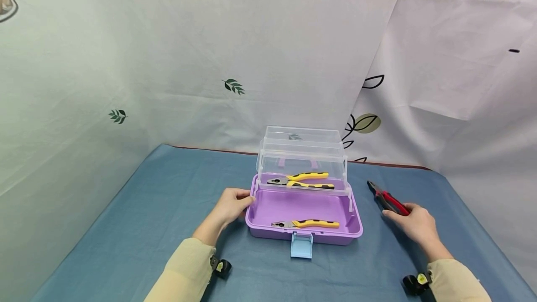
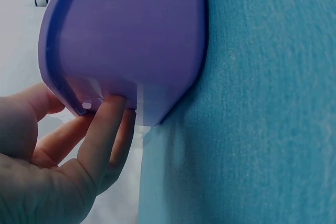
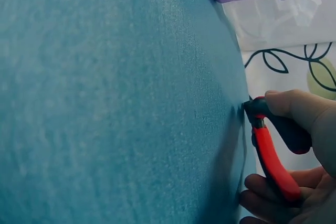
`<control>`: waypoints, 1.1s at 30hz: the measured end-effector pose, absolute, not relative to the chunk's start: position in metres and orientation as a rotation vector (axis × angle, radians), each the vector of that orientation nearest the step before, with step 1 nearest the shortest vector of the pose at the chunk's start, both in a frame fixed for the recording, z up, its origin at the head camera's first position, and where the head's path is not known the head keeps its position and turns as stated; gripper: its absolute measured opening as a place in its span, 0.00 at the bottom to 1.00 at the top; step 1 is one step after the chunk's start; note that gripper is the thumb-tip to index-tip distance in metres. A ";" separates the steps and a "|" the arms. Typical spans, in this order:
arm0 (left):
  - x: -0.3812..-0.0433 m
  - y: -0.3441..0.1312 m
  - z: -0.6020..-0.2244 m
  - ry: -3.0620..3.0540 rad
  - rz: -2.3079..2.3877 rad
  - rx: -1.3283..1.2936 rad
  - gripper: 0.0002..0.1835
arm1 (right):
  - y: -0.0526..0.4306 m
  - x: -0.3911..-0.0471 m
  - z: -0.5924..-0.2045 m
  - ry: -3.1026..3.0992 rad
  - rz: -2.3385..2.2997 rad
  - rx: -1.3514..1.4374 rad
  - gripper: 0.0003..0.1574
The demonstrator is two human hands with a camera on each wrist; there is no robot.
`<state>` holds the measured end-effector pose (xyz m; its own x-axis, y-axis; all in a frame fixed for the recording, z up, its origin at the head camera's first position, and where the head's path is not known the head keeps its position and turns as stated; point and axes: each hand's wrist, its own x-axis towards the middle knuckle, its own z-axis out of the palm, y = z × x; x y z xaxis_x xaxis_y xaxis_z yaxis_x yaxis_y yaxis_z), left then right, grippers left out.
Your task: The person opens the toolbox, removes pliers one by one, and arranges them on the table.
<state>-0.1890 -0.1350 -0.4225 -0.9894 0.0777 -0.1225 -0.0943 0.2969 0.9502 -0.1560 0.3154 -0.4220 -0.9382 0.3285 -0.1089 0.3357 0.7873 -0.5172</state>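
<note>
My left hand (image 1: 226,206) grips the left end of a purple toolbox (image 1: 302,204), thumb at the rim and fingers against the outer wall in the left wrist view. The toolbox stands with its clear lid (image 1: 302,153) raised. Inside lie yellow-and-black pliers: one pair (image 1: 309,184) at the back, seen through the lid, another pair (image 1: 316,223) along the front wall. To the right of the box, my right hand (image 1: 415,223) holds red-and-black pliers (image 1: 390,201) by the handles, jaws pointing away from me. The right wrist view shows the handles (image 3: 275,163) spread between thumb and fingers.
A light blue latch (image 1: 301,245) hangs down at the box's front. Blue cloth (image 1: 180,190) covers the table. White patterned fabric (image 1: 272,59) hangs behind and at both sides.
</note>
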 end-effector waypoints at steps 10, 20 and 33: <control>-0.189 -0.135 -0.423 2.415 1.771 -0.030 0.16 | 0.311 -0.160 -0.420 2.942 -0.748 0.511 0.57; -0.189 -0.134 -0.423 2.417 1.782 -0.035 0.16 | 0.308 -0.161 -0.421 2.974 -0.666 0.439 0.53; -0.189 -0.134 -0.423 2.424 1.766 -0.034 0.16 | 0.303 -0.159 -0.424 2.973 -0.588 0.455 0.49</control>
<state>-0.1893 -0.1343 -0.4227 -0.9897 0.0655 -0.1277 -0.1015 0.3096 0.9454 -0.1591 0.3032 -0.4240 -0.9530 0.2729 -0.1320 0.3026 0.8824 -0.3604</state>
